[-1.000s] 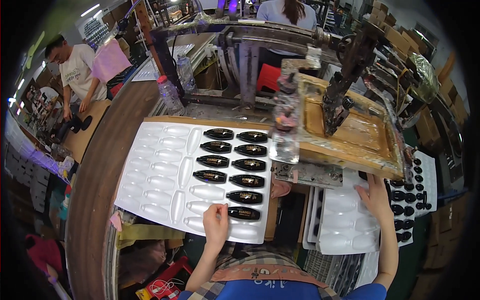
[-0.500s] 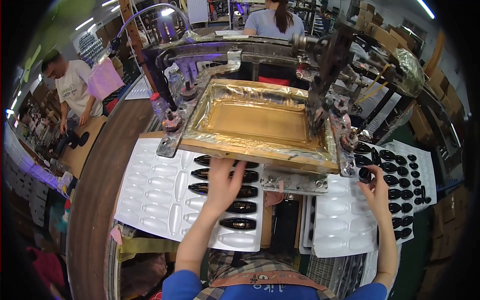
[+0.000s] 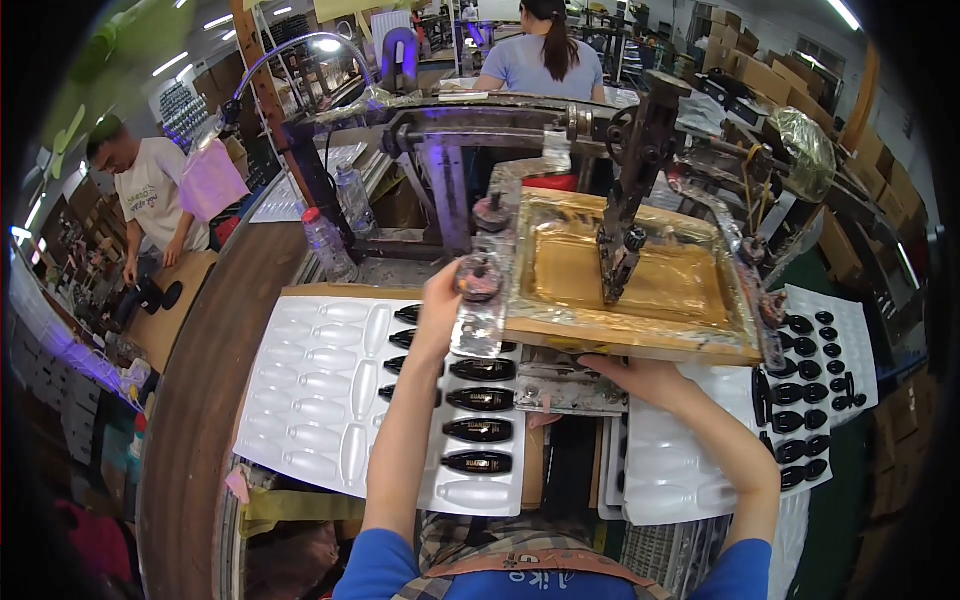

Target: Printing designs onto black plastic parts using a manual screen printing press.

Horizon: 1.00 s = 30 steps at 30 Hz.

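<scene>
Left hand point(image 3: 441, 300) on wooden screen frame point(image 3: 630, 345), glossy black pieces point(image 3: 478, 432)

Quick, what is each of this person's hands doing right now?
Left hand: up at the round knob on the printing frame; grip cannot be told.
Right hand: under the frame's front edge, fingers hidden.

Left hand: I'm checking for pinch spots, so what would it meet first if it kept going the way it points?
The left hand points up and away, at the dark round knob on the gold-framed printing screen. It seems already there, though depth is unclear.
</scene>
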Available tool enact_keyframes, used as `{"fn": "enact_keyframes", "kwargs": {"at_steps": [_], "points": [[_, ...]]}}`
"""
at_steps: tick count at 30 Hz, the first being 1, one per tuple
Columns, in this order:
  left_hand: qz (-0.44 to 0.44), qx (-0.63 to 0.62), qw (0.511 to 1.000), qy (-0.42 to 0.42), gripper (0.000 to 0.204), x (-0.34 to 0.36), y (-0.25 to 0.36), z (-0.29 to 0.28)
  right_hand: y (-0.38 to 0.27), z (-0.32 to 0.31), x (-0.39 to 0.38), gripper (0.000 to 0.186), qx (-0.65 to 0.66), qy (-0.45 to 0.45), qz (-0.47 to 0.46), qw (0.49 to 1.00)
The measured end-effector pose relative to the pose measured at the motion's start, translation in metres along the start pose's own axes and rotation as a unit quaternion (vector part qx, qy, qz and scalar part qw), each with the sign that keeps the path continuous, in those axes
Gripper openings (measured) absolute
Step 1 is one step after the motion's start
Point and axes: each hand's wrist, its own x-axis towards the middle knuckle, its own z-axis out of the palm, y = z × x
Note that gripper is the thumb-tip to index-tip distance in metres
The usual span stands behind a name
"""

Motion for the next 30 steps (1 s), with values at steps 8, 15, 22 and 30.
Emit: {"fn": "enact_keyframes", "kwargs": {"at_steps": [8, 15, 22, 30], "points": [[-0.167, 0.187, 0.949, 0.191, 0.013, -0.181, 0.032, -0.06, -0.018, -0.031, 0.007, 0.057, -0.071, -0.258, 0.264, 0.927], [-0.251, 0.166, 0.935, 0.189, 0.01, -0.252, 0.008, -0.029, 0.045, -0.051, -0.077, 0.049, -0.09, 0.077, 0.063, 0.991], [-0.293, 0.239, 0.906, 0.189, 0.013, -0.271, -0.009, -0.023, 0.002, -0.055, -0.109, 0.052, -0.008, 0.138, 0.032, 0.99], [-0.307, 0.382, 0.865, 0.11, 0.017, -0.257, 0.003, -0.021, -0.037, -0.042, -0.15, 0.047, 0.18, 0.108, 0.032, 0.977]]}}
